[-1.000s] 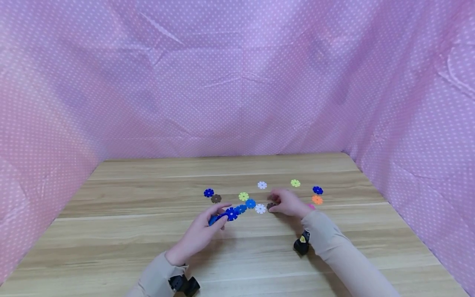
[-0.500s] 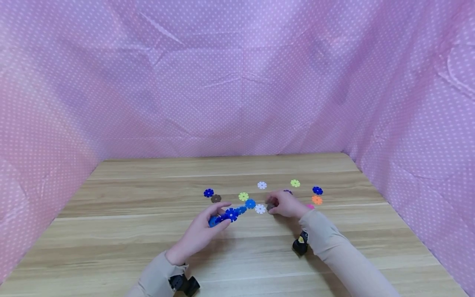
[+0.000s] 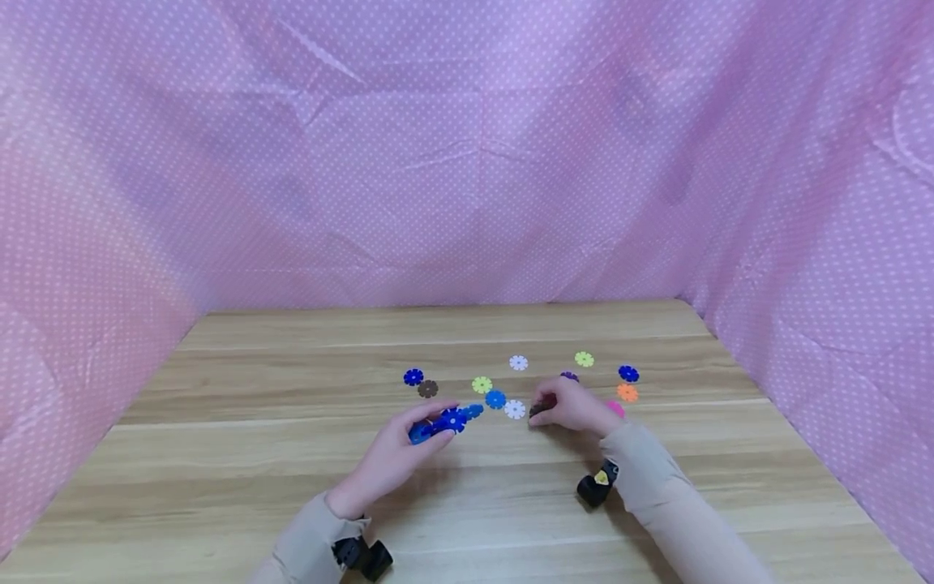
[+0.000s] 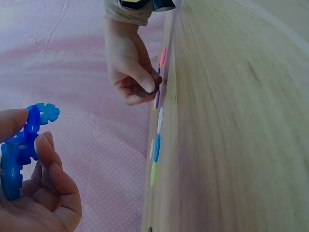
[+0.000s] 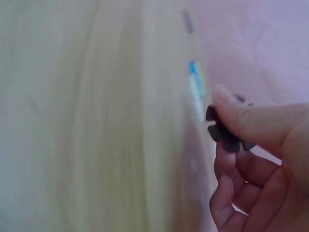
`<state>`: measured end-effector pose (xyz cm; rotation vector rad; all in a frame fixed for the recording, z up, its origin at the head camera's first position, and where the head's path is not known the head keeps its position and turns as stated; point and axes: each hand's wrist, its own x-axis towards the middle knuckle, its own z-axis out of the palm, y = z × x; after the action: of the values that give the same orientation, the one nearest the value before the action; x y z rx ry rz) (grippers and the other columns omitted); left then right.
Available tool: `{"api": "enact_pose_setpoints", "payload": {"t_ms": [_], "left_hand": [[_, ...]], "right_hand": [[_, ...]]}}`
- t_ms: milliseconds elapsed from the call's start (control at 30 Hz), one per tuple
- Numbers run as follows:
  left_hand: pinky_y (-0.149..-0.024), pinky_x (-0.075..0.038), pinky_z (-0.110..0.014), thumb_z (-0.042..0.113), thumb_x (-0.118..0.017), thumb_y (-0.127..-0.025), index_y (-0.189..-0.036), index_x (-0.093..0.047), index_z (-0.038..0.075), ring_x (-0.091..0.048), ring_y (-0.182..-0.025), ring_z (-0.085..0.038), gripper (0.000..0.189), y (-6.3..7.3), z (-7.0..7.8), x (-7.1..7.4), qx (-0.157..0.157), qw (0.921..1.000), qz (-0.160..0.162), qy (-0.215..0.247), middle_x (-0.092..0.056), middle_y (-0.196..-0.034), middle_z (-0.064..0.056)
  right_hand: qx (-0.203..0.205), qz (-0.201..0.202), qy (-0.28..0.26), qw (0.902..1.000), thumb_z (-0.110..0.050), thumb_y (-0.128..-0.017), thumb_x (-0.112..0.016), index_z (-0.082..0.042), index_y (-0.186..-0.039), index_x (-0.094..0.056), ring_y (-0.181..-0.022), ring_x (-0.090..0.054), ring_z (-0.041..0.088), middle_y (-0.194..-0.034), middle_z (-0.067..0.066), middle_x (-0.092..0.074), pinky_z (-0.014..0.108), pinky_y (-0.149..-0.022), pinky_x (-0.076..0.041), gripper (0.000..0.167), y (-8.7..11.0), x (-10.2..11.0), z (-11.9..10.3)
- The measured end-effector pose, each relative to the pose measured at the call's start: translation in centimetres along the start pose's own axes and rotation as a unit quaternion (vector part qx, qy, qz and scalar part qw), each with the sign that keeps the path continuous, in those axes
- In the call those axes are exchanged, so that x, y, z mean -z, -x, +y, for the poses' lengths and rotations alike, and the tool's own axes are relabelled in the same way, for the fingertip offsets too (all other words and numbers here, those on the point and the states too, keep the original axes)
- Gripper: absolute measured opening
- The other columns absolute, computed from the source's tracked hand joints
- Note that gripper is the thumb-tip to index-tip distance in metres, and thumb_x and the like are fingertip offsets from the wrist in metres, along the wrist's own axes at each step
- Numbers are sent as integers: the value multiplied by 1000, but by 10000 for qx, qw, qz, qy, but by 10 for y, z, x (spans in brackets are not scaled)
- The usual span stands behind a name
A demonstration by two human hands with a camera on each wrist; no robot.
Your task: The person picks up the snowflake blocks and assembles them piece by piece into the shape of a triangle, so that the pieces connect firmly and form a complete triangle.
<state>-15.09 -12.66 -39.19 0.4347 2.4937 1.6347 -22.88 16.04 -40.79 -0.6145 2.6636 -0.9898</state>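
My left hand (image 3: 397, 450) holds a short chain of joined blue snowflake discs (image 3: 452, 420) between thumb and fingers. In the left wrist view the dark and light blue discs (image 4: 32, 118) slot into each other at angles. My right hand (image 3: 572, 404) pinches a dark brown snowflake disc (image 5: 227, 130) between thumb and fingers, close over the table. Between the two hands lie a light blue disc (image 3: 495, 399) and a white disc (image 3: 514, 410).
Farther back on the wooden table (image 3: 292, 470) lie loose discs: a dark blue one (image 3: 413, 377), a brown one (image 3: 427, 389), yellow-green ones (image 3: 481, 384), another white one (image 3: 518, 362). At right are an orange disc (image 3: 627, 392) and a pink disc (image 3: 616, 410). Pink dotted cloth (image 3: 467, 203) surrounds the table.
My right hand has taken the brown disc off the table and turned it up in its fingers. My left hand keeps the blue chain nearly in place.
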Motion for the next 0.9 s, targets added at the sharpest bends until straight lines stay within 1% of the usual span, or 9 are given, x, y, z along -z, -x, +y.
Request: {"api": "enact_pose_setpoints", "payload": {"t_ms": [100, 167, 300, 367, 467, 600, 733, 800, 900], "left_hand": [[-91, -50, -40, 27, -65, -90, -128, -58, 20, -56, -109, -24, 40, -1, 1, 0, -47, 10000, 27, -61, -61, -119, -7], [-92, -49, -42, 26, -66, -89, -128, -59, 21, -56, -108, -23, 40, -2, 1, 0, -63, 9999, 16, -132, -61, -116, -5], [-99, -44, -49, 23, -69, -87, -127, -59, 19, -56, -113, -24, 41, -1, 0, -2, -72, 9998, -26, -171, -62, -119, -4], [-100, -44, -50, 23, -69, -86, -127, -59, 17, -56, -114, -25, 42, -1, 0, -2, -97, 9998, -6, -168, -62, -120, -5], [-98, -45, -49, 24, -70, -86, -126, -60, 19, -57, -113, -25, 42, -1, -1, -3, -101, 9998, 76, -162, -62, -119, -5], [-99, -45, -48, 25, -71, -85, -125, -60, 21, -57, -112, -24, 42, -1, -2, -3, -80, 9997, 123, -220, -62, -117, -5], [-96, -47, -47, 23, -70, -86, -126, -59, 20, -57, -111, -26, 42, -1, -2, -3, -79, 9996, 158, -239, -62, -119, -7], [-93, -50, -46, 23, -70, -86, -126, -60, 21, -58, -110, -27, 42, -1, -2, -4, -77, 9994, 225, -235, -62, -120, -8], [-89, -52, -42, 20, -71, -85, -125, -61, 21, -59, -108, -27, 41, -1, -1, -4, -90, 9993, 311, -174, -62, -119, -9]], "right_hand": [[56, 24, -541, 9985, -10, -78, -76, -7, -79, -68, -73, -54, 9, -81, 0, -66, 22, -65, -47, 9, 7, -2, -2], [174, -32, -764, 9969, -10, -78, -75, -6, -81, -71, -74, -57, 9, -84, 2, -69, 21, -65, -48, 7, 12, -3, -5], [432, -92, -788, 9959, -10, -82, -72, -8, -86, -74, -76, -61, 11, -89, 4, -71, 22, -68, -51, 5, 17, -7, -11], [450, -44, -752, 9961, -10, -83, -70, -9, -88, -74, -78, -62, 13, -88, 4, -71, 23, -70, -51, 6, 18, -9, -15], [429, 95, -811, 9957, -11, -88, -65, -9, -90, -70, -79, -60, 16, -88, 2, -68, 26, -72, -50, 6, 16, -13, -19], [388, 152, -1129, 9927, -12, -94, -56, -7, -93, -61, -82, -56, 18, -90, 4, -64, 27, -72, -47, 7, 12, -20, -26], [334, 180, -1481, 9882, -12, -95, -55, -4, -91, -59, -81, -55, 17, -90, 8, -63, 28, -72, -49, 9, 10, -26, -36], [306, 200, -1689, 9850, -12, -95, -55, -3, -91, -59, -78, -57, 19, -86, 11, -64, 31, -72, -52, 11, 10, -27, -42], [322, 267, -2043, 9780, -13, -97, -53, 0, -96, -57, -72, -60, 21, -78, 11, -64, 34, -69, -55, 13, 12, -26, -52]]}}
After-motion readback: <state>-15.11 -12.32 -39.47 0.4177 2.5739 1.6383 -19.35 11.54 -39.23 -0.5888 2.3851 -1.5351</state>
